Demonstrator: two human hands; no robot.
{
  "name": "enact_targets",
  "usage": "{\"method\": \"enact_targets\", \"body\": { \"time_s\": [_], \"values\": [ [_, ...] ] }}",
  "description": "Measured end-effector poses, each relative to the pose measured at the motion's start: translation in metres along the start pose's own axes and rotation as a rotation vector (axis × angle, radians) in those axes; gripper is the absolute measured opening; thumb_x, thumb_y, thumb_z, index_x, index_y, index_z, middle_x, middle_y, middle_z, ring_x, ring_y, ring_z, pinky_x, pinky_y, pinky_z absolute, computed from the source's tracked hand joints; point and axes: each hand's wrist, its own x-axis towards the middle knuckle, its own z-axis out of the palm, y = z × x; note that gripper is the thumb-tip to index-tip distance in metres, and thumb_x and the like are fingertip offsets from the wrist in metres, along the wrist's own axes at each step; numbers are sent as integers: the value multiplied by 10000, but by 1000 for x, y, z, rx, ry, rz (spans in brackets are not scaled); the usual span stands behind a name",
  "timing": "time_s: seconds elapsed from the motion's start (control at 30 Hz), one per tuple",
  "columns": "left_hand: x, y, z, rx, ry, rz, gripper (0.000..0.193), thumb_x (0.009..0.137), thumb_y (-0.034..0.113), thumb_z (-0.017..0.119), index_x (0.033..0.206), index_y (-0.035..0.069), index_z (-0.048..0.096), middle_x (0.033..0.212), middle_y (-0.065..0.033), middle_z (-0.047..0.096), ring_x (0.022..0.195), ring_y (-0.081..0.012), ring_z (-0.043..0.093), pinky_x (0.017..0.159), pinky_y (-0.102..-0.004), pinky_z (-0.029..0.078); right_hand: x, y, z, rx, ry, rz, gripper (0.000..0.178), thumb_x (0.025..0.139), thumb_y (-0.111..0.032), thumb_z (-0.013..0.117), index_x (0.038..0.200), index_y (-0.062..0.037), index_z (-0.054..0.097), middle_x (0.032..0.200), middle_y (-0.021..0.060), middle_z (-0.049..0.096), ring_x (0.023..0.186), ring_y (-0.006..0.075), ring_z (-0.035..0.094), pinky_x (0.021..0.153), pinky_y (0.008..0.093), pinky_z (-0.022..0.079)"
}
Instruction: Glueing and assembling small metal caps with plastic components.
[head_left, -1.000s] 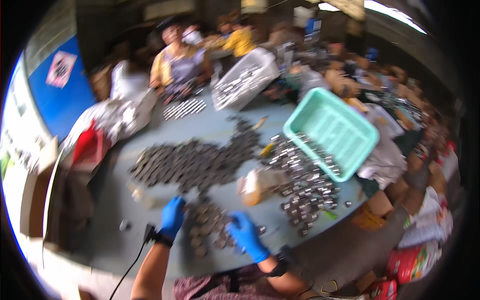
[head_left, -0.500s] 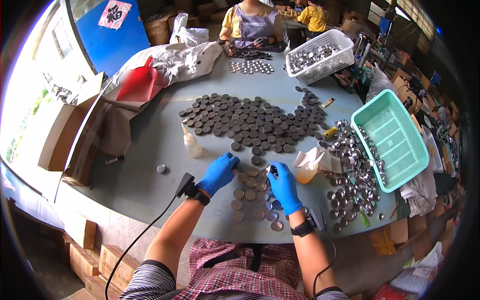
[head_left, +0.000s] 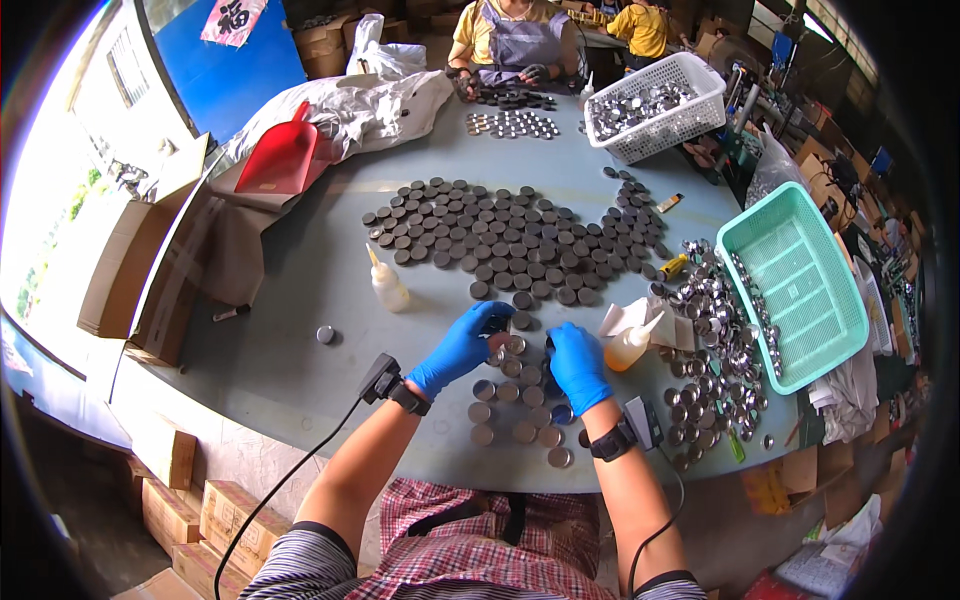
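Observation:
My left hand (head_left: 464,345), in a blue glove, curls its fingers beside the near end of the dark disc cluster. What lies within its fingers is mostly hidden. To its right, my blue-gloved right hand (head_left: 580,368) points down with its fingertips together on a small dark round cap, largely covered by the fingers. Between and below the hands sit shallow round metal caps (head_left: 507,391) in loose rows. Beyond them spreads a broad cluster of dark round discs (head_left: 480,236). A clear squeeze bottle (head_left: 389,288) stands left of the cluster; an amber-filled one (head_left: 627,347) leans by white paper (head_left: 678,328).
Shiny caps are heaped (head_left: 712,320) at the right, beside a green basket (head_left: 850,330). A white basket (head_left: 655,140) of metal parts stands at the far right. A red dustpan (head_left: 280,160) lies far left. Across the table a person (head_left: 515,45) handles small parts.
My right hand has lowered its cap from a raised hold down toward the rows. My left hand has moved slightly right, nearer the discs. The whole view has shifted a little.

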Motion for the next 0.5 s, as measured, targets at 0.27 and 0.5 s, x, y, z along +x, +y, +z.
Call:
{"method": "enact_targets", "body": {
  "time_s": [0.27,0.5],
  "values": [
    [-4,-29,-32,859,215,129,148,744,106,656,836,56,552,862,-145,586,792,-362,583,676,-443,467,8,8,11,-14,2,32,48,785,-114,579,769,-83,612,837,127,592,791,336,599,677,434,491],
    [2,-23,-17,1034,116,14,265,751,117,630,1001,72,557,881,-149,594,788,-364,597,677,-439,484,1,5,5,-28,-18,12,56,789,-112,584,771,-66,610,815,144,591,781,337,602,667,439,487]
  ]
}}
